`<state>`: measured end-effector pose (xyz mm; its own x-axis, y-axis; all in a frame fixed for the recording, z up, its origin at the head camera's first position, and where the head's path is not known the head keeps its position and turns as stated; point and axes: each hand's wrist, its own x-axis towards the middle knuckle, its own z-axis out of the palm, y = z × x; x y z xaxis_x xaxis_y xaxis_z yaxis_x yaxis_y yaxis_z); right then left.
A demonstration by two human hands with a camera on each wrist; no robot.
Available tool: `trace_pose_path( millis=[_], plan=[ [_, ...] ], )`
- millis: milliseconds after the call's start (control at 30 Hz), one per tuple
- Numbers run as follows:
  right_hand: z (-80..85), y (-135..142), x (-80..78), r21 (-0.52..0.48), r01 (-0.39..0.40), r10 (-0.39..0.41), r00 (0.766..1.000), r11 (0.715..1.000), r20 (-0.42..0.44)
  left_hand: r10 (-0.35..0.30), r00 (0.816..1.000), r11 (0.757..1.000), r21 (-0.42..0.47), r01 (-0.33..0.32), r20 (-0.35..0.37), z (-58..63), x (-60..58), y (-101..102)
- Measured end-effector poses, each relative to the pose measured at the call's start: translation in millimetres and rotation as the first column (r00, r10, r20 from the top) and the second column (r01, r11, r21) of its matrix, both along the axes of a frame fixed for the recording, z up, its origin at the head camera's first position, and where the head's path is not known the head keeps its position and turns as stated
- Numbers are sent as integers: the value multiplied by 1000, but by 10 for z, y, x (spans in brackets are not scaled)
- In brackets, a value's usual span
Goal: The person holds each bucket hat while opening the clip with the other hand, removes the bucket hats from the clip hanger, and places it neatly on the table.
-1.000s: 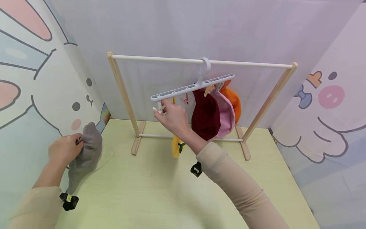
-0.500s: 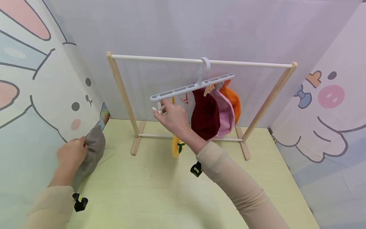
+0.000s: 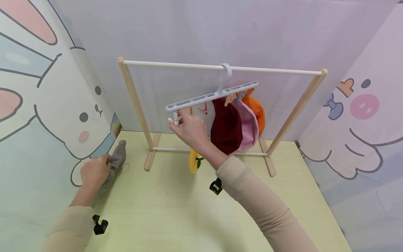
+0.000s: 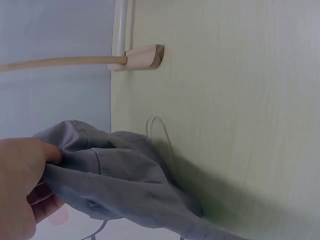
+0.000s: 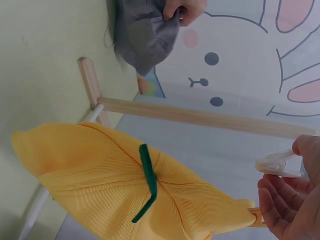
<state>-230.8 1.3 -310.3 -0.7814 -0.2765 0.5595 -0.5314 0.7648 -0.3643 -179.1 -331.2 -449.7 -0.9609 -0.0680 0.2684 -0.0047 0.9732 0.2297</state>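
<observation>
A soft grey fabric hat hangs from my left hand, pinched between thumb and fingers along its edge. It is low over the table at the left, with a thin string trailing from it. My right hand pinches a white clip under the left end of the light grey hanger. Beside that hand hangs a yellow hat with a green sprout, held by an orange clip. Further right on the hanger are a dark red hat, a pink hat and an orange hat.
The hanger hooks over the white rail of a wooden-legged rack standing on the pale table. Other clips, including a pink clip, are on the hanger. Curtains with cartoon animals enclose the back and sides.
My left hand has moved rightward and slightly down with the grey hat, bringing it nearer the rack. The hat has turned and looks narrower. My right hand stays on the white clip.
</observation>
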Motion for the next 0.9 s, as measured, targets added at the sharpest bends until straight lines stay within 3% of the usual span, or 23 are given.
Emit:
trace_pose_path(
  millis=[267, 633, 900],
  plan=[
    [0, -4, -2, -1, 0, 0, 1000, 1000, 3, -11, 996, 1000, 11, 10, 85, -156, -21, 74],
    [4, 4, -9, -12, -5, 5, 1000, 1000, 20, 11, 994, 999, 37, -15, 109, -393, -5, 177],
    [5, -7, -3, -9, -10, 10, 1000, 1000, 25, 45, 962, 996, 62, -64, 270, -577, -34, 196]
  ],
)
